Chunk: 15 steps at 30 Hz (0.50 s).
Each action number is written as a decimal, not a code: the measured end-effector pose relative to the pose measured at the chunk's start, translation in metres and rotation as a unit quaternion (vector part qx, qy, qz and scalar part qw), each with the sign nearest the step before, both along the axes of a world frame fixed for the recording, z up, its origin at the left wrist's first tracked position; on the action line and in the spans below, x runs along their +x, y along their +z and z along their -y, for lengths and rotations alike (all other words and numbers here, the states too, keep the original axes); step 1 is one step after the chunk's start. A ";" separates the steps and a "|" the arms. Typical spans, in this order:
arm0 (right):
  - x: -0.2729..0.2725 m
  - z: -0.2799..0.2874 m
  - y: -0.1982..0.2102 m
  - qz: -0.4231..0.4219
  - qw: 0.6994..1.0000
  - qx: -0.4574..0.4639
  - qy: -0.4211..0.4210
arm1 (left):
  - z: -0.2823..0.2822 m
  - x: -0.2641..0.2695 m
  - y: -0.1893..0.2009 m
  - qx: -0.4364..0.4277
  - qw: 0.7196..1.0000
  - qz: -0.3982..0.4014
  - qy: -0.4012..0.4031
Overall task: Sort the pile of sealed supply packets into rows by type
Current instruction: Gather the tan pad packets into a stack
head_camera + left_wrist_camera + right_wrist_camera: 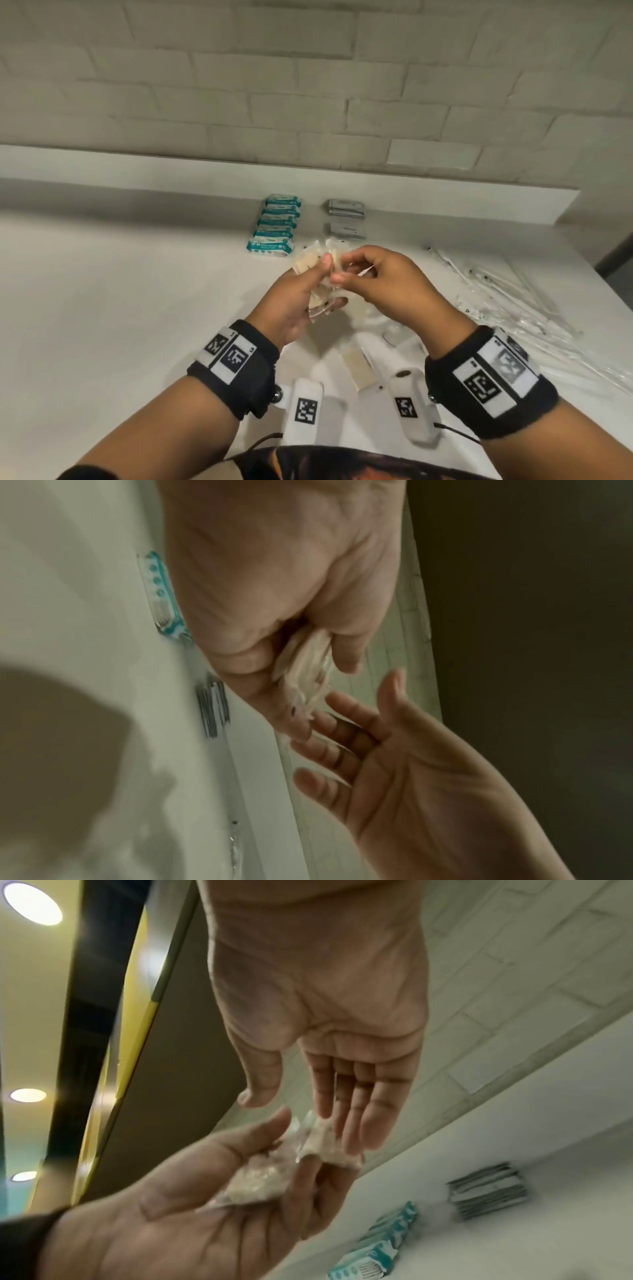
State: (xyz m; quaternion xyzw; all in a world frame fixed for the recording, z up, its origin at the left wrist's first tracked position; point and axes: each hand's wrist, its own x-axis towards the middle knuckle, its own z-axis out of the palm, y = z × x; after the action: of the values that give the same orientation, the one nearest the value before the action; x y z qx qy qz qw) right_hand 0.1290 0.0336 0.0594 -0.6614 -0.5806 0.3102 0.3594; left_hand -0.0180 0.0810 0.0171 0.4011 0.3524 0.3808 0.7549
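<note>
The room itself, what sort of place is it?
Hard to say for sure: likely an indoor workroom or lab. A white counter runs along a white painted brick wall, and round ceiling lights show in the right wrist view.

white brick wall (308, 85), white counter (120, 291), round ceiling lights (32, 903)

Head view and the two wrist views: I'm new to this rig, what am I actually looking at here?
No machine: a person works with bare hands and wears three cameras. The head view looks down at a white counter; each wrist view looks along one hand. The left hand grips a bundle of clear packets; the right hand fingers its edge, fingers nearly straight. A teal packet row and grey sachets lie behind, long clear sleeves at right.
</note>
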 end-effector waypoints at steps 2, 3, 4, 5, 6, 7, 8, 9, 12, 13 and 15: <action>-0.001 -0.003 -0.004 -0.027 0.998 0.011 -0.050 | 0.000 0.007 0.002 0.005 1.000 0.010 -0.017; 0.001 -0.004 -0.006 -0.050 0.996 0.011 -0.073 | -0.001 0.008 0.002 0.007 1.000 0.015 -0.025; 0.004 -0.004 -0.009 -0.079 0.993 0.008 -0.088 | -0.002 0.008 0.003 0.011 0.999 0.013 -0.033; 0.006 -0.003 -0.010 -0.105 0.990 0.005 -0.099 | -0.003 0.007 0.002 0.019 0.999 0.005 -0.042; 0.009 -0.002 -0.011 -0.128 0.986 0.005 -0.108 | -0.005 0.007 0.002 0.027 0.998 -0.002 -0.050; 0.011 0.000 -0.011 -0.154 0.981 0.009 -0.114 | -0.005 0.007 0.002 0.031 0.998 -0.004 -0.048; 0.013 0.002 -0.011 -0.182 0.976 0.013 -0.120 | -0.005 0.008 0.001 0.032 0.999 -0.001 -0.036; 0.015 0.004 -0.011 -0.213 0.969 0.012 -0.126 | -0.005 0.010 0.001 0.033 0.999 0.001 -0.018; 0.018 0.007 -0.011 -0.275 0.954 -0.003 -0.117 | -0.003 0.014 0.001 0.053 0.998 0.001 0.017; 0.018 0.008 -0.010 -0.283 0.953 -0.008 -0.106 | -0.003 0.014 0.001 0.066 0.998 -0.006 0.024; 0.017 0.009 -0.011 -0.276 0.957 -0.004 -0.092 | -0.003 0.013 0.003 0.093 0.994 -0.031 0.039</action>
State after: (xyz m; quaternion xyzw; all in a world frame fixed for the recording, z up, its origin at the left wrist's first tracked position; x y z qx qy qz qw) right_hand 0.1458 0.0247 0.0485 -0.6021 -0.3947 0.4484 0.5297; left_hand -0.0048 0.0841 0.0197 0.4674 0.3540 0.4289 0.6872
